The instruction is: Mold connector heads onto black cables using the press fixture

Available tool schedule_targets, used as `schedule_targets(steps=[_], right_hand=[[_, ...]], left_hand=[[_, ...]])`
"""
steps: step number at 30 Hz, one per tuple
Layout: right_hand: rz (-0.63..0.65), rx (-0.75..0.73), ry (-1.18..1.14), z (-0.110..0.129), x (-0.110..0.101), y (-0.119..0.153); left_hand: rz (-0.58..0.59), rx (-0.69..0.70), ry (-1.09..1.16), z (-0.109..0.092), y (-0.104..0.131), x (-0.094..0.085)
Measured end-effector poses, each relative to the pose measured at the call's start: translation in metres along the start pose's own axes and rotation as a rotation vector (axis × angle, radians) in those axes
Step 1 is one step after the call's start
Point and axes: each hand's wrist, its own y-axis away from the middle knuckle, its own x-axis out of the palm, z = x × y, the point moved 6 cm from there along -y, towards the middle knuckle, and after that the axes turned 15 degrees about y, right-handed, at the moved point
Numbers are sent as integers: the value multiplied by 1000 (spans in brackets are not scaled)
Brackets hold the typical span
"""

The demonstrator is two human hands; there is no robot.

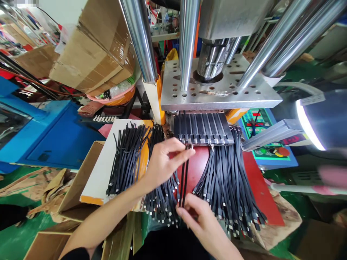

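Observation:
My left hand pinches the upper end of a black flat cable just in front of the metal mould block. Two parallel strands of it run down toward me; I cannot tell whether they are one cable or two. At the lower end, my right hand closes thumb and fingers on the strands. Several slots of the block hold dark strips with small connectors along its front edge. Beside my right hand fans a large bundle of black cables; another bundle lies partly behind my left forearm.
The press's steel plate overhangs the block between steel columns. At left, more cables lie on a white board. A control panel and a lit lamp stand at right. Cardboard boxes are at left.

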Motion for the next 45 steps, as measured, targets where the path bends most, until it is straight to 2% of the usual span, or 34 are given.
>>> schedule_targets(steps=[2,4,8,10,13,15,18,20,24,32,35,37,39,42,45], right_hand=[[148,-43,3,5,-10,-5],[200,-70,70,10,-41,-23],[78,-24,195,12,-118,-96],[13,-44,207,13,-141,-136],[-40,-81,227,9,-150,-181],[-50,-97,247,3,-148,-199],[-72,-107,284,-7,-145,-214],[-115,-116,302,-11,-146,-219],[-200,-137,318,-17,-149,-223],[-208,-138,302,-27,-149,-226],[-292,-100,358,-28,-152,-222],[-369,-77,399,-29,-156,-208],[-389,-135,526,-23,-153,-186],[-306,-228,906,-13,-137,-155],[-227,-134,1217,-10,-127,-154]], left_hand=[[-14,69,-109,13,-26,-8],[-17,84,-218,33,-53,-10],[-132,25,-336,70,-97,-10],[-177,16,-353,76,-106,-9],[-189,134,-386,69,-93,-11],[-31,272,-426,61,-74,-8],[347,429,-521,57,-45,1],[476,464,-607,59,-37,3],[541,449,-799,64,-41,13],[464,430,-1012,57,-30,34],[402,374,-1163,57,-26,45],[377,326,-1262,59,-24,53],[384,281,-1305,60,-22,60],[436,228,-1258,58,-25,62],[466,163,-1169,51,-41,55]])
